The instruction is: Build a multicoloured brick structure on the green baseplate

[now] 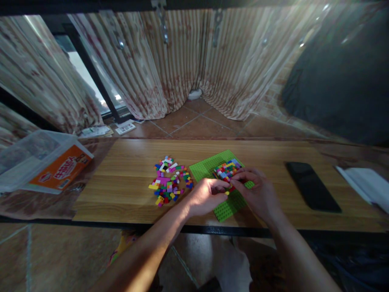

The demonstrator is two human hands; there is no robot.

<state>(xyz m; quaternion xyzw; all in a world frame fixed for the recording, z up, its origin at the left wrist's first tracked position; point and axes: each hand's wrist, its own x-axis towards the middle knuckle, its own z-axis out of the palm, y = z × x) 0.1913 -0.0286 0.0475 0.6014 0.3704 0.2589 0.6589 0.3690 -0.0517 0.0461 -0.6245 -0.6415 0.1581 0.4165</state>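
Observation:
A green studded baseplate (209, 163) lies slantwise on the table. On it stands a low block of multicoloured toy bricks (226, 168), its near side partly covered by my fingers. My left hand (208, 196) is at the near left of this block, thumb and fingers bent together, with a small yellow brick (227, 193) at the thumb tip. From the right, my right hand (258, 190) reaches over the plate, thumb and forefinger pinched at the block's near edge. What sits in that pinch is too small to make out. Left of the plate is a loose pile of bricks (167, 184).
At the table's left end stands a clear plastic box (54, 142) with an orange label. On the right lie a black phone-like slab (313, 186) and a white sheet or packet (363, 184). Behind the wooden table (121, 174) are striped curtains (179, 61) and a tiled floor.

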